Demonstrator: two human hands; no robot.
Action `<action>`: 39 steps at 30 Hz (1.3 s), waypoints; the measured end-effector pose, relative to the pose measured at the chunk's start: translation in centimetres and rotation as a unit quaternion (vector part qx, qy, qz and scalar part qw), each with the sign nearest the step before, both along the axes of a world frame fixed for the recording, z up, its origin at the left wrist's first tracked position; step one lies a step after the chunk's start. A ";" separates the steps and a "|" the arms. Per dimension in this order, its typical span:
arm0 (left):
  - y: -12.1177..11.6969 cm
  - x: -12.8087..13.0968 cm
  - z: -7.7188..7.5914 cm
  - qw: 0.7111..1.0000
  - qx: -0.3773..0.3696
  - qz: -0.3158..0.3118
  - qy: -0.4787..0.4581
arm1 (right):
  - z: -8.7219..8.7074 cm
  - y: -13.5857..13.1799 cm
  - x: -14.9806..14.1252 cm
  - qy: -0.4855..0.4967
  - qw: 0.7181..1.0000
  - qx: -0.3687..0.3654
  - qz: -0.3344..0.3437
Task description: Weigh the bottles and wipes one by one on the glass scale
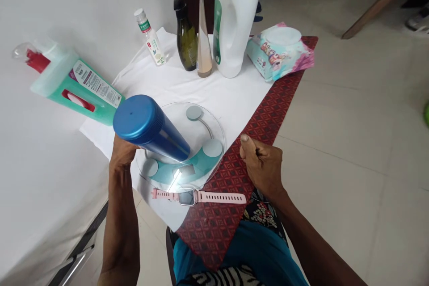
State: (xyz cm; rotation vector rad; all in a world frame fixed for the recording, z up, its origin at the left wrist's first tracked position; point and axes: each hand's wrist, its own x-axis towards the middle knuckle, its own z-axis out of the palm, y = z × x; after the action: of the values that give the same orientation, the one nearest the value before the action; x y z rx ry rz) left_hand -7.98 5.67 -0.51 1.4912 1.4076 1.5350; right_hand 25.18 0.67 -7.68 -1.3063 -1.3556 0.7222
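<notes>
A tall blue lidded container (134, 118) stands on a round glass scale (201, 167) with a teal band and grey pads. My left hand (123, 149) is just behind and below the container's lid, which hides its fingers; whether it grips the container I cannot tell. My right hand (263, 163) is closed in a fist above the red patterned cloth (231, 174), thumb on top, with nothing seen sticking out of it. Along the scale's near edge, a smartwatch with a pink strap (221, 197) lies stretched out flat.
At the left is a green-liquid jug (67, 85) with a red cap. Toward the back stand a small white-capped bottle (150, 38), a dark green bottle (187, 40), a tapered tube (203, 53), a white jug (236, 18) and a wipes pack (279, 51). A white cloth (248, 94) covers the table.
</notes>
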 end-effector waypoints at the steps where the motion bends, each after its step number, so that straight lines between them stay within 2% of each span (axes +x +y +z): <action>1: 0.0 0.4 -0.1 1.000 -0.004 -0.007 -0.013 | 0.0 0.0 0.0 -0.001 1.000 -0.002 0.001; 4: -0.4 2.4 -0.4 0.999 0.017 0.013 -0.041 | 0.0 -0.1 0.1 -0.007 1.000 -0.011 0.000; 6: -0.8 3.6 -0.1 0.997 0.032 0.055 -0.053 | -0.1 -0.1 0.1 -0.007 1.000 -0.021 -0.001; 8: -0.8 4.0 0.8 0.991 0.060 0.108 -0.057 | -0.3 -0.1 0.1 -0.004 1.000 -0.025 0.000; 10: -0.3 3.4 2.4 0.976 0.128 0.168 -0.062 | -0.3 -0.1 0.0 -0.001 1.000 -0.024 0.004; 13: 1.4 1.1 4.8 0.938 0.238 0.245 -0.064 | -0.3 -0.1 0.0 -0.001 1.000 -0.026 0.003; 16: 3.7 -1.8 5.7 0.919 0.259 0.296 -0.035 | -0.1 0.0 0.0 0.002 1.000 -0.026 0.004; 18: 5.4 -3.9 4.9 0.919 0.240 0.313 -0.010 | 0.0 0.0 0.0 -0.003 1.000 -0.020 0.004; 21: 7.8 -6.8 2.4 0.922 0.200 0.331 0.012 | 0.1 0.0 0.0 -0.022 1.000 -0.015 0.003; 23: 9.3 -8.2 0.8 0.912 0.160 0.377 0.024 | 0.1 0.0 0.0 -0.031 0.999 -0.016 0.001; 26: 11.2 -9.1 -0.8 0.879 0.091 0.464 0.065 | 0.1 0.0 0.0 -0.038 0.999 -0.020 -0.004; 30: 12.7 -8.9 -1.6 0.866 0.066 0.485 0.103 | 0.1 0.0 0.1 -0.032 0.999 -0.018 -0.001; 34: 12.0 -8.5 -2.5 0.872 0.058 0.465 0.143 | 0.3 0.1 0.1 -0.032 0.999 -0.012 -0.003; 37: 10.0 -8.1 -3.3 0.871 0.016 0.437 0.223 | 0.4 0.2 0.1 -0.032 0.999 -0.015 -0.005; 39: 8.5 -7.9 -3.5 0.859 -0.028 0.428 0.278 | 0.5 0.2 0.1 -0.030 0.999 -0.018 -0.004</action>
State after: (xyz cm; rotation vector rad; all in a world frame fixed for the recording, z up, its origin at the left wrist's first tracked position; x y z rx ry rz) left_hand -15.90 14.21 -4.02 1.3929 2.7028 1.5309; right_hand 25.26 0.82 -7.17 -1.3709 -1.3894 0.7093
